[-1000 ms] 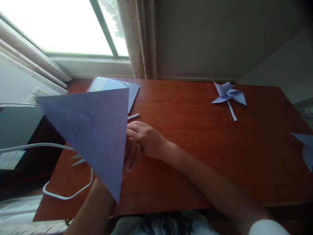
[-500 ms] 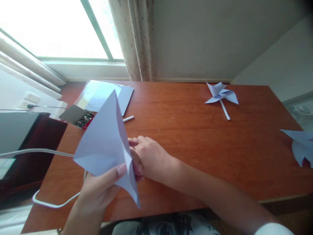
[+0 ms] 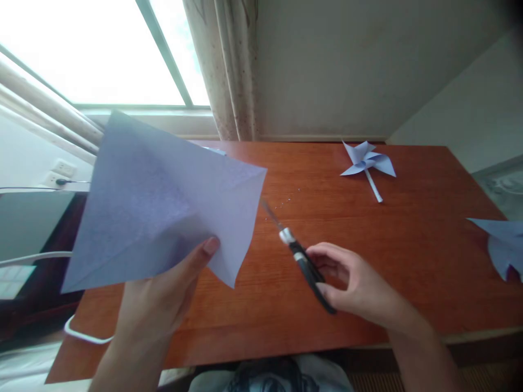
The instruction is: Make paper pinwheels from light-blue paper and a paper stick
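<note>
My left hand (image 3: pixel 171 294) pinches a square sheet of white paper (image 3: pixel 139 201) near its lower right part, thumb in front and the other fingers hidden behind. Diagonal creases run across the sheet, which is held up and tilted over the table's left side. My right hand (image 3: pixel 351 277) is closed around the black handles of a pair of scissors (image 3: pixel 304 261), seen almost edge-on. Their thin blades point up and left, just right of the paper's edge.
A finished paper pinwheel (image 3: pixel 365 160) on a white stick lies at the back right of the wooden table (image 3: pixel 408 245). Another cut paper piece (image 3: pixel 498 242) sits at the right edge. Tiny bits (image 3: pixel 289 200) are scattered mid-table; a white cable (image 3: pixel 85 337) runs at left.
The paper has opened out flatter and moved up and left with my left hand. My right hand has left the paper, moved right, and now holds the scissors.
</note>
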Tool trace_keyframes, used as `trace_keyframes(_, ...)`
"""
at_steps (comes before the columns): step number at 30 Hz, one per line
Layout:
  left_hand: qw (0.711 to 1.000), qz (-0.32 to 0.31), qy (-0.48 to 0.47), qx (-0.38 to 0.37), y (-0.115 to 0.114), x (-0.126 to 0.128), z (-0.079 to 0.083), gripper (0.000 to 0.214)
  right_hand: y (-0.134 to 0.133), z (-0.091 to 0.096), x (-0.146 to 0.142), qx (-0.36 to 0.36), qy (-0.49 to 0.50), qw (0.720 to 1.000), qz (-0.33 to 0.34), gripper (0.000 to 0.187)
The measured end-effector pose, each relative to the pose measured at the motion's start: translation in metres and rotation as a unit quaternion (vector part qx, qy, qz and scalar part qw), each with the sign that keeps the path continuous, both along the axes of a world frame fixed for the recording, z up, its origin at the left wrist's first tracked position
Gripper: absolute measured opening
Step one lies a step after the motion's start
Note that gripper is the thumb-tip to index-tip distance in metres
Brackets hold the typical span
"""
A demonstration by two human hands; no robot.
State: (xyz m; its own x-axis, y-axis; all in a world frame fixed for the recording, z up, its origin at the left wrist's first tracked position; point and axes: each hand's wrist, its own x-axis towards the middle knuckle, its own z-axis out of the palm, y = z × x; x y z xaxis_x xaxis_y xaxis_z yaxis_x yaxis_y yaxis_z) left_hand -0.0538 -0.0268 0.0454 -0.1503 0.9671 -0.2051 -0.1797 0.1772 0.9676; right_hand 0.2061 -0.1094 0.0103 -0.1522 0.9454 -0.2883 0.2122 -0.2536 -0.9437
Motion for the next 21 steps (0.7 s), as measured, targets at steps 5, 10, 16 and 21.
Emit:
trace_keyframes(5, 0.995, -0.083, 0.037, 0.042, 0.018, 0.025, -0.027, 0.03, 0.004, -0.015, 0.027, 0.065, 0.216, 0.956, -0.185, 0.055)
trace_keyframes(10, 0.992, -0.119, -0.003, -0.041, 0.026, 0.049, -0.052, 0.047, 0.05, 0.0, 0.009, 0.185, 0.152, 0.934, -0.266, 0.038)
trace_keyframes(16, 0.987, -0.148, -0.029, -0.061, 0.024, 0.055, -0.055, 0.05, 0.087, 0.007, -0.015, 0.211, 0.041, 0.919, -0.331, 0.047)
trace_keyframes(21, 0.979, -0.147, -0.084, -0.118, 0.022, 0.048, -0.055, 0.059, 0.091, -0.013, -0.017, 0.225, 0.013, 0.901, -0.371, 0.043)
